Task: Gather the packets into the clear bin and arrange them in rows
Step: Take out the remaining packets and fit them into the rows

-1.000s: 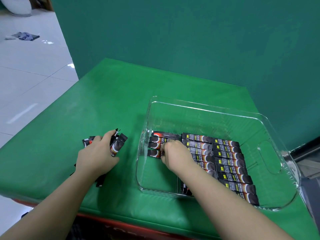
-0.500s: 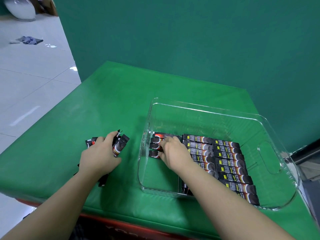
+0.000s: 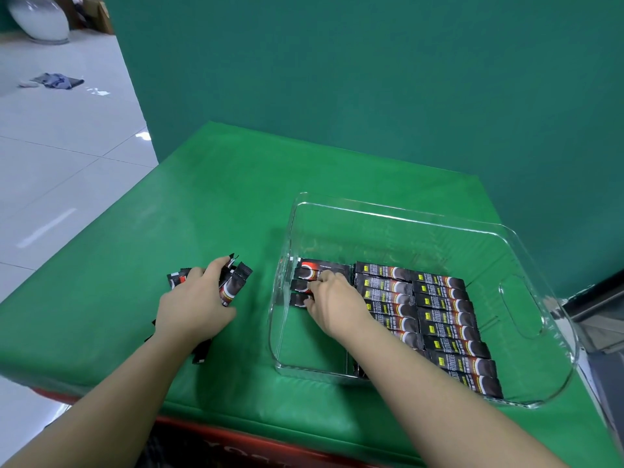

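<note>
A clear bin [image 3: 526, 300] stands on the green table [image 3: 202, 211]. Inside it, black packets [image 3: 442, 319] lie in two full rows, with a third short row [image 3: 320, 270] at the left. My right hand [image 3: 332, 304] is inside the bin, its curled fingers on the packets of that left row. A loose pile of black packets [image 3: 236, 285] lies on the table left of the bin. My left hand [image 3: 194, 304] covers and grips that pile, fingers curled over it; much of the pile is hidden beneath.
A green wall rises close behind the table. White tiled floor lies to the left, with a grey cloth [image 3: 55, 81] and a white vessel [image 3: 39, 18] far off. The table's front edge shows a red strip [image 3: 209, 437].
My right hand has shifted slightly toward the far left corner of the bin along the short row. My left hand has stayed on the loose pile. The camera has tilted a little.
</note>
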The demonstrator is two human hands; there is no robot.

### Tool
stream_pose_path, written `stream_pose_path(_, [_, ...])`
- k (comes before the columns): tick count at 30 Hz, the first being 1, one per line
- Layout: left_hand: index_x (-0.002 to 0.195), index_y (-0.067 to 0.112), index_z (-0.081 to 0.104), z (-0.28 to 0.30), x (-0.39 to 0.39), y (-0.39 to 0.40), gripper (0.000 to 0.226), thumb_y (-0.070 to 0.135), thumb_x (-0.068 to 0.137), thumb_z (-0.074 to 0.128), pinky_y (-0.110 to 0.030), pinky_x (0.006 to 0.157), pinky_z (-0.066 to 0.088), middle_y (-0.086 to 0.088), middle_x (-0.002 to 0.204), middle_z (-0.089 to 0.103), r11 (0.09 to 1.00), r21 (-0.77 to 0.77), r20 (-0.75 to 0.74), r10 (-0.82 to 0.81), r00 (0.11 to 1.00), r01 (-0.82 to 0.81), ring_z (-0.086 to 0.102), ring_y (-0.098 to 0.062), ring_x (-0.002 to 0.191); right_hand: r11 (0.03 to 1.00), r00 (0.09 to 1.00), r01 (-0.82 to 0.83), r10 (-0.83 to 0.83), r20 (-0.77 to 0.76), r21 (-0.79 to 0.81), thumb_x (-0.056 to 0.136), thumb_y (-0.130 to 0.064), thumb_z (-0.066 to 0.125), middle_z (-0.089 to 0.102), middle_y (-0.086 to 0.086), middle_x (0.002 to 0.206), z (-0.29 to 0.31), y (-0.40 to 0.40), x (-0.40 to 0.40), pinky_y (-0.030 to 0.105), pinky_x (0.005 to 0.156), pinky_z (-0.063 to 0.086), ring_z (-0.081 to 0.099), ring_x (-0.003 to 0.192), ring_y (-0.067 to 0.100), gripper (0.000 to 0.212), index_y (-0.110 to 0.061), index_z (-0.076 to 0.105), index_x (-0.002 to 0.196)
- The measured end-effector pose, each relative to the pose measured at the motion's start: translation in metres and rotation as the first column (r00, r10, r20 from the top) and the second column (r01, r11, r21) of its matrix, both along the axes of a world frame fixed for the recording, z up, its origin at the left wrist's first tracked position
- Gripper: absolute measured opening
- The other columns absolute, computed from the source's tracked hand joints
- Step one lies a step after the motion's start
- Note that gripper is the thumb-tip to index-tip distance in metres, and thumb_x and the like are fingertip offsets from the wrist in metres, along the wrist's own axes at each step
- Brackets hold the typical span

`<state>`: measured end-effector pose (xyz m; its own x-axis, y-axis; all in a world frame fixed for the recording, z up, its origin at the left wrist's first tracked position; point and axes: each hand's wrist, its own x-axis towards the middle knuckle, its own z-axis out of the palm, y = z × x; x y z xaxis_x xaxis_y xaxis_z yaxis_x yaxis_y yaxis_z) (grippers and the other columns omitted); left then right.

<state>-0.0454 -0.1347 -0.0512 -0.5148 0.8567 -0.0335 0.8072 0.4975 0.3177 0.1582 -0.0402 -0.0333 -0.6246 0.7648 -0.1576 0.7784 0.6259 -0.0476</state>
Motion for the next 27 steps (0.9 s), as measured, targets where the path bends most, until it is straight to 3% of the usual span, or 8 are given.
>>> stream_pose_path(4, [0.138,0.041,0.026,0.005,0.001,-0.003,0.078,0.027,0.069,0.059,-0.031,0.067,0.042,0.004,0.101,0.048,1.000,0.019,0.050,0.005,0.999,-0.006,0.054,-0.022,0.088,1.000,0.981,0.026,-0.028,-0.193,-0.012,0.097,-0.028,0.047,0.053,0.010,0.124,0.014,-0.006,0.003,0.040,0.099,0.043,0.046,0.117,0.027,0.038,-0.009,0.054,0.130])
stream_pose_path(7, [0.136,0.041,0.030,0.013,-0.001,-0.006,0.076,0.019,0.070,0.060,-0.033,0.072,0.043,0.005,0.106,0.053,0.997,0.067,0.183,0.017,0.983,-0.030,0.053,-0.022,0.091,0.997,0.942,0.052,-0.065,-0.328,-0.048,0.096,-0.027,0.048,0.056,0.007,0.121,0.030,-0.013,0.008,0.037,0.100,0.041,0.047,0.115,0.024,0.034,-0.012,0.056,0.126])
stream_pose_path(11, [0.132,0.035,0.039,0.027,0.001,-0.015,0.070,0.008,0.072,0.064,-0.033,0.078,0.048,0.009,0.099,0.064,0.971,0.214,0.496,-0.016,0.868,-0.105,0.061,-0.019,0.086,0.994,0.867,0.059,-0.096,-0.488,-0.091,0.096,-0.027,0.049,0.059,-0.001,0.122,0.055,-0.021,0.017,0.029,0.102,0.036,0.047,0.117,0.017,0.032,-0.019,0.057,0.126])
stream_pose_path(14, [0.124,0.032,0.045,0.052,0.007,-0.021,0.065,0.008,0.067,0.066,-0.028,0.071,0.047,0.007,0.092,0.066,0.916,0.358,0.631,-0.096,0.770,-0.179,0.062,-0.016,0.075,0.994,0.796,0.056,-0.099,-0.597,-0.090,0.094,-0.023,0.053,0.061,-0.004,0.118,0.074,-0.025,0.017,0.025,0.100,0.036,0.050,0.114,0.013,0.029,-0.019,0.061,0.121])
stream_pose_path(18, [0.102,0.041,0.052,0.098,0.020,-0.026,0.059,-0.008,0.074,0.067,-0.018,0.055,0.048,0.005,0.074,0.066,0.847,0.494,0.687,-0.243,0.685,-0.196,0.058,-0.005,0.058,0.994,0.739,-0.017,-0.060,-0.671,-0.107,0.094,-0.023,0.054,0.062,-0.007,0.116,0.095,-0.036,0.006,0.024,0.100,0.038,0.051,0.109,0.008,0.029,-0.019,0.062,0.121])
stream_pose_path(22, [0.106,0.040,0.053,0.131,0.037,-0.024,0.057,0.009,0.059,0.065,-0.013,0.063,0.049,0.011,0.079,0.069,0.825,0.550,0.695,-0.368,0.617,-0.128,0.059,-0.006,0.065,0.966,0.719,-0.118,-0.077,-0.691,-0.230,0.095,-0.029,0.052,0.060,-0.008,0.120,0.109,-0.048,-0.006,0.020,0.093,0.040,0.054,0.104,0.006,0.039,-0.020,0.051,0.133])
stream_pose_path(24, [0.109,0.036,0.054,0.134,0.044,-0.020,0.058,0.007,0.059,0.063,-0.017,0.069,0.048,0.009,0.082,0.069,0.826,0.559,0.687,-0.413,0.598,-0.072,0.059,-0.006,0.068,0.936,0.660,-0.145,-0.151,-0.736,-0.321,0.094,-0.028,0.055,0.061,-0.010,0.106,0.113,-0.052,-0.011,0.020,0.082,0.042,0.055,0.088,0.005,0.035,-0.022,0.052,0.129])
stream_pose_path(27, [0.117,0.028,0.052,0.133,0.053,-0.016,0.061,0.006,0.062,0.062,-0.021,0.071,0.047,0.006,0.085,0.069,0.823,0.568,0.670,-0.465,0.579,0.005,0.058,-0.008,0.071,0.859,0.497,-0.161,-0.354,-0.792,-0.486,0.092,-0.023,0.060,0.058,-0.005,0.089,0.113,-0.052,-0.016,0.017,0.067,0.042,0.052,0.074,0.006,0.028,-0.023,0.054,0.119])
